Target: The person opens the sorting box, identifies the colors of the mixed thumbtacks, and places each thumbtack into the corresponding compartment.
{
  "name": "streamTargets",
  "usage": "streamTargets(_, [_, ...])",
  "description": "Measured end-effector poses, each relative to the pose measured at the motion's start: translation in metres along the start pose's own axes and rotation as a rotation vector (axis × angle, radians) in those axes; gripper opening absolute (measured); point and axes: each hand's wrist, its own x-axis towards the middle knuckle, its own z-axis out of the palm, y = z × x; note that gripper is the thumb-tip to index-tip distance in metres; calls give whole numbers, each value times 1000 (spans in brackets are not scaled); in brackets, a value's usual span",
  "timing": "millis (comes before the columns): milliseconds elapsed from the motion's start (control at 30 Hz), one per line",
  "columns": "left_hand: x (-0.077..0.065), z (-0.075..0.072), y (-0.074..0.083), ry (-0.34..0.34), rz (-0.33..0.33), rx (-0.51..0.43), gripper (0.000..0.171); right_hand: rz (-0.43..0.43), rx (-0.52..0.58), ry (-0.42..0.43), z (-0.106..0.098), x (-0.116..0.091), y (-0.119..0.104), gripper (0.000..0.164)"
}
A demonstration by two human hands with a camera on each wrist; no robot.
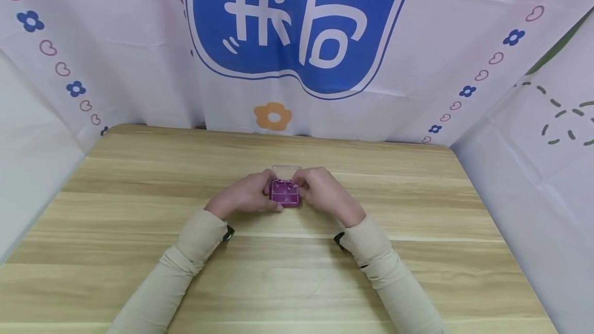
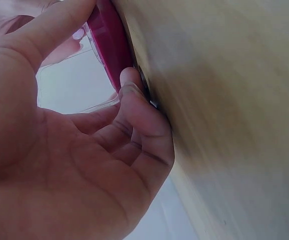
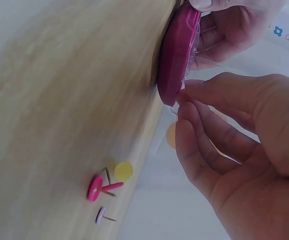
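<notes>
A small purple compartment box (image 1: 285,205) lies on the table, its clear lid (image 1: 286,171) standing up at the far side. My left hand (image 1: 246,193) grips its left side, with the thumb at the near edge and curled fingers behind, as the left wrist view shows. From the right, my right hand (image 1: 321,190) brings thumb and forefinger together right at the box's edge. They pinch a small pale thing mostly hidden by the fingertips; I cannot tell its kind. In the right wrist view, a pink thumbtack (image 3: 94,188), a yellow thumbtack (image 3: 123,171) and a lilac thumbtack (image 3: 100,215) lie close together.
The wooden table (image 1: 278,282) reaches back to a white curtain (image 1: 153,86) with a blue emblem. Light cloth also hangs along the right side, and a pale surface borders the left. Both forearms rest in beige sleeves with dark wrist straps.
</notes>
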Motion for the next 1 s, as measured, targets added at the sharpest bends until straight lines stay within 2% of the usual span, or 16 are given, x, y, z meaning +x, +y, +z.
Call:
streamTargets(233, [0,-1,1,-3,-3,-3,70,-1,-26,-2,-1,-1,2,17])
streamTargets(1000, [0,-2,0,-11,-9,1,72,23,2,-24,-8,-5,4,16])
